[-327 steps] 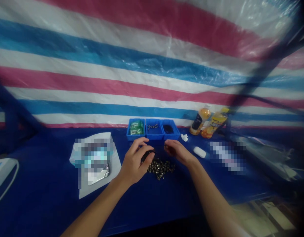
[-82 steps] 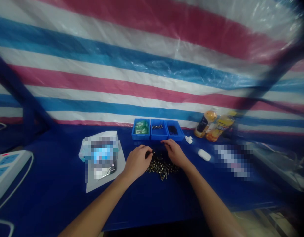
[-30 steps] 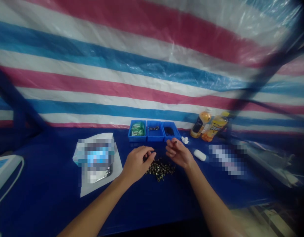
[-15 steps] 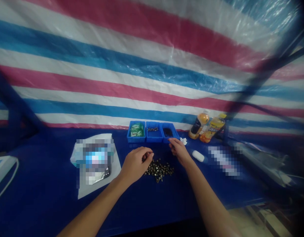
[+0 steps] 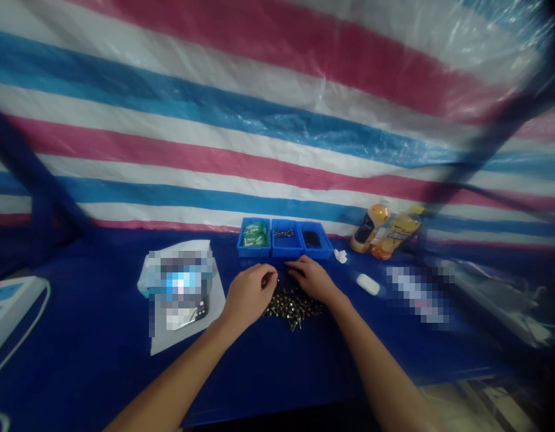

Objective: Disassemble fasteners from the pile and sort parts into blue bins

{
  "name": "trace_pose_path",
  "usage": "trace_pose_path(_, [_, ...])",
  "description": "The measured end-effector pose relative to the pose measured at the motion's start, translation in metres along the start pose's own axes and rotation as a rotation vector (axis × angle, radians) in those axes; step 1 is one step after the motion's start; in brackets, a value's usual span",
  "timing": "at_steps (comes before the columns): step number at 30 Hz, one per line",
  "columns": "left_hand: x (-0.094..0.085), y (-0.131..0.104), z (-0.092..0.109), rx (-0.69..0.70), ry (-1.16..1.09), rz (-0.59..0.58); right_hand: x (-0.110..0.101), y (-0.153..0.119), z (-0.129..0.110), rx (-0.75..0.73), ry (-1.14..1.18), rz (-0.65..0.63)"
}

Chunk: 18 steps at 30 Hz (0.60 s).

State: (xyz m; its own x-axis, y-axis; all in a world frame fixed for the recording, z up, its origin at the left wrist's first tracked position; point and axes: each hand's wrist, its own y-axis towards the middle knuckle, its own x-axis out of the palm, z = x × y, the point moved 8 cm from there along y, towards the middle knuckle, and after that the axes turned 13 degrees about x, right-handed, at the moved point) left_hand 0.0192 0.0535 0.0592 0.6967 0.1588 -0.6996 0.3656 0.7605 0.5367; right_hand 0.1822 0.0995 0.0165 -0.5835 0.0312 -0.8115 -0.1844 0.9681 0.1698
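My left hand (image 5: 250, 292) is closed at the left side of a pile of small brassy metal pieces (image 5: 294, 309). Its thumb and forefinger meet in a pinch, with a tiny glint at the tips; whatever they hold is too small to name. Just above the pile's right side, my right hand (image 5: 312, 279) points left toward the other hand, forefinger stretched out and fingers apart. I see nothing in it. Behind the hands stand three blue bins: one with green-and-white packets (image 5: 254, 233), a middle bin (image 5: 287, 243) with small metal parts, and one with small dark pieces (image 5: 312, 240).
On the blue table (image 5: 259, 384), a white sheet (image 5: 169, 343) with blurred-out items lies left. To the right are a crumpled white tissue (image 5: 341, 256), a white rounded case (image 5: 368, 284) and two drink bottles (image 5: 371, 228) (image 5: 396, 234). A striped sheet (image 5: 214, 150) hangs behind.
My right hand has moved left and down from in front of the right bin to above the pile, its fingers now spread. The left hand stays pinched beside the pile. The view has shifted slightly.
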Motion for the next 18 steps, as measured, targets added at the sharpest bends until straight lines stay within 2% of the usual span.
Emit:
trace_pose_path(6, [0.003, 0.0, 0.002, 0.008, -0.005, -0.027, 0.005, 0.01, 0.001, 0.008, -0.033, 0.016])
trace_pose_path(13, [0.003, 0.001, 0.004, 0.018, -0.049, -0.036, -0.018, -0.004, 0.003, 0.035, 0.302, 0.058])
trace_pose_path(15, [0.004, 0.001, 0.005, 0.03, -0.066, -0.038, -0.019, -0.008, 0.0, 0.079, 0.43, 0.021])
trace_pose_path(18, [0.006, 0.0, 0.005, 0.034, -0.093, -0.03, -0.012, -0.013, -0.008, 0.169, 0.724, -0.14])
